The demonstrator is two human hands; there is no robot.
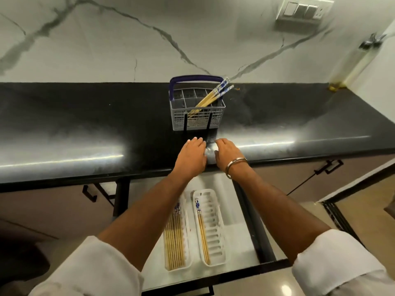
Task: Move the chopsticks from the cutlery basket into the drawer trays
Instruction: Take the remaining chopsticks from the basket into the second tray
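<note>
Both hands, the left hand (191, 153) and right hand (227, 152), are laid flat on the table (85, 129) with fingers relaxed and holding nothing, while chopsticks (210, 99) are left leaning in the cutlery basket (197, 110) (others lie in the drawer trays (210, 227)).

White marble-patterned wall (106, 39) with grey veining; switch panel (304, 9) at upper right. Glossy black desk (85, 124) reflects overhead light. Beige cabinet fronts (42, 210) below carry black handles (89, 194). Tan floor (367, 210) at right.
</note>
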